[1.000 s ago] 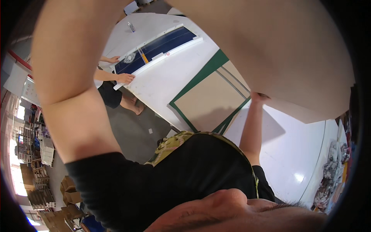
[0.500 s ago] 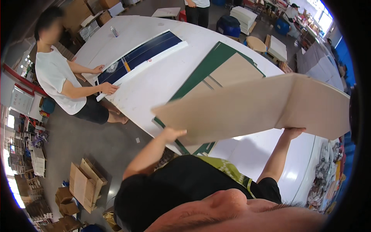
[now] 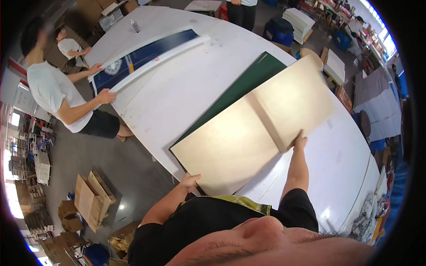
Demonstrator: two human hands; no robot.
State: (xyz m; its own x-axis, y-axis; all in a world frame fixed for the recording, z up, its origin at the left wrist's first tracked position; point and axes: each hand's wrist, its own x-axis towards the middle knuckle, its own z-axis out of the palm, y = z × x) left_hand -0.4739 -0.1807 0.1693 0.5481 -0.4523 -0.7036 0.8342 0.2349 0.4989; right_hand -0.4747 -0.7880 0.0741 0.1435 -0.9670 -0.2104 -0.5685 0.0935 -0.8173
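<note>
A large pale tan panel with a narrow brown strip across it lies slantwise in front of me. My left hand is closed on its near left edge, thumb on top. My right hand grips the near edge just right of the strip, its thumb over the top face. Dark green board shows past the panel's far left side, on the white table. Whether the panel rests fully on the green board I cannot tell.
Across the table, a person in a white shirt holds a long dark blue panel with white edging. A small can stands at the far end. Flattened cardboard sits on the floor at left. A stack of white sheets is beyond.
The tan panel has swung down and away from me, its strip now facing up, covering most of the green board. Both hands moved with it. The other person's blue panel shifted left.
</note>
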